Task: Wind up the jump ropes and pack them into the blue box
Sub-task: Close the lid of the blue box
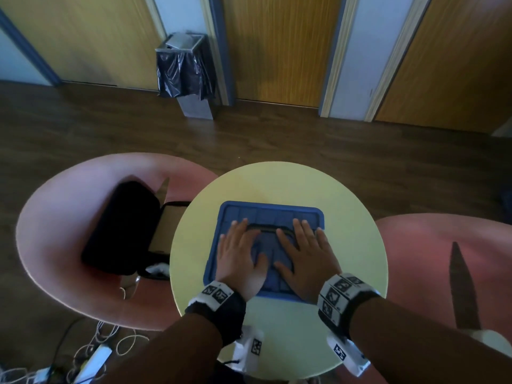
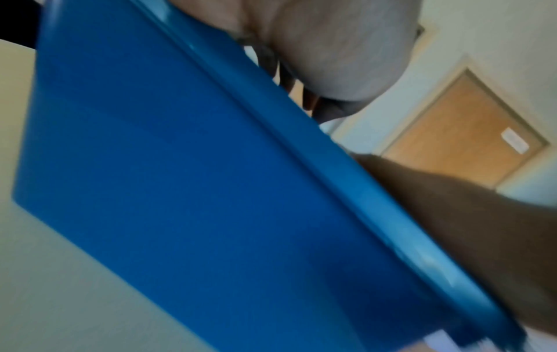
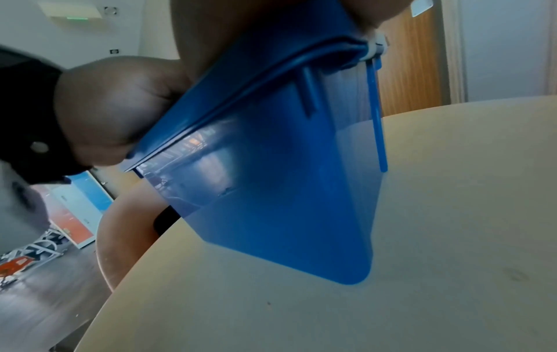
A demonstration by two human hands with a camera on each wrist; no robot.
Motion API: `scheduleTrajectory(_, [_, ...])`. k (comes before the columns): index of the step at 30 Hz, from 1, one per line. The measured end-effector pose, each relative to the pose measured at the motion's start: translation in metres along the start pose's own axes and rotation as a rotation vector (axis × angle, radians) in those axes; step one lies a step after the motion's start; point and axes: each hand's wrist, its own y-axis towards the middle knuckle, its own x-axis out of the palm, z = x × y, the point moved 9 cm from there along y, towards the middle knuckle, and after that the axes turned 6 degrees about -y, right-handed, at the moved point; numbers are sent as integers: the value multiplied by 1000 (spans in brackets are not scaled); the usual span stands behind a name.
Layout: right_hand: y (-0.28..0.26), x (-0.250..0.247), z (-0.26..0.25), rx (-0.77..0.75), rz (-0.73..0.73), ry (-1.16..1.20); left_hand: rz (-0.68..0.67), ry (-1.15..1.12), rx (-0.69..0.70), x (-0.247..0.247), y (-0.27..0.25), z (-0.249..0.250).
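The blue box stands in the middle of the round pale-yellow table with its ribbed blue lid on. A dark folded handle lies across the lid. My left hand and my right hand lie flat on the lid side by side, fingers straight and spread, pressing down. The left wrist view shows the box's blue side wall and lid rim from below. The right wrist view shows a box corner on the table. No jump rope shows in any view.
A pink chair at the left holds an opened black case. Another pink chair stands at the right. White cables and a power strip lie on the floor at the lower left. A bin stands by the far doors.
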Motion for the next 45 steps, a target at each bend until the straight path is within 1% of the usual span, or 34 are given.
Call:
scheduleTrajectory(1, [-1,2,0,-7,-17,-6,49,49,-104,-8,-1,-12])
scheduleTrajectory(2, [0,2,-1,-9,-26,-3,63,79,-218,-15,-1,-25])
scheduleTrajectory(3, [0,2,-1,-5,-27,4,49,72,-314,-19,-1,-36])
scheduleTrajectory(4, [0,2,0,0,-28,9,23,35,-380,-21,0,-44])
scheduleTrajectory(6, [0,4,2,11,-35,3,-22,-88,-461,-25,6,-52])
scheduleTrajectory(8, [-1,4,2,19,-32,-11,-2,-256,-564,-33,17,-72])
scheduleTrajectory(10, [-1,4,1,19,-41,-16,-15,-347,-660,-38,24,-97])
scheduleTrajectory(11, [0,3,1,20,-45,-10,-51,-369,-677,-37,26,-106])
scheduleTrajectory(12, [0,2,2,20,-46,-3,-81,-362,-652,-38,27,-109])
scheduleTrajectory(13, [1,1,2,18,-50,-4,-65,-341,-618,-41,28,-112])
scheduleTrajectory(16, [5,-2,6,4,-58,-34,168,-339,-588,-65,23,-114])
scheduleTrajectory(17, [8,-3,7,0,-64,-43,199,-326,-581,-68,20,-111])
scheduleTrajectory(18, [10,-3,9,-4,-71,-48,211,-362,-577,-64,18,-112])
scheduleTrajectory(19, [12,-5,11,-9,-73,-46,207,-484,-594,-59,17,-115])
scheduleTrajectory(20, [14,-6,13,-13,-73,-41,190,-656,-621,-51,17,-114])
scheduleTrajectory(22, [17,-8,18,-23,-77,-43,88,-930,-687,-33,15,-113])
scheduleTrajectory(23, [18,-7,20,-28,-80,-47,34,-952,-679,-30,15,-110])
scheduleTrajectory(25, [22,-8,24,-32,-79,-55,-63,-898,-609,-29,19,-106])
scheduleTrajectory(27, [25,-7,27,-35,-78,-69,-145,-932,-682,-16,20,-113])
scheduleTrajectory(28, [27,-8,28,-34,-75,-70,-150,-913,-653,-17,23,-112])
scheduleTrajectory(29, [29,-8,29,-33,-71,-68,-135,-946,-683,-18,24,-112])
scheduleTrajectory(30, [30,-8,30,-31,-68,-67,-114,-909,-699,-19,28,-113])
scheduleTrajectory(31, [31,-9,30,-29,-66,-68,-87,-859,-673,-22,32,-109])
scheduleTrajectory(35, [32,-11,32,-28,-65,-69,-67,-379,-473,-33,48,-84])
scheduleTrajectory(36, [32,-11,32,-24,-66,-67,-54,-315,-461,-34,49,-79])
scheduleTrajectory(38, [34,-12,33,-18,-65,-65,-5,-272,-460,-33,48,-70])
scheduleTrajectory(39, [35,-12,33,-19,-66,-63,20,-210,-452,-32,45,-65])
scheduleTrajectory(40, [35,-11,33,-21,-68,-59,38,-103,-414,-30,41,-59])
scheduleTrajectory(41, [35,-11,33,-20,-70,-55,27,16,-357,-26,35,-50])
scheduleTrajectory(43, [35,-11,33,-17,-71,-50,-49,227,-196,-15,23,-30])
scheduleTrajectory(44, [35,-11,33,-16,-72,-49,-98,300,-119,-9,19,-23])
scheduleTrajectory(45, [35,-12,33,-16,-73,-50,-150,345,-72,-5,18,-19])
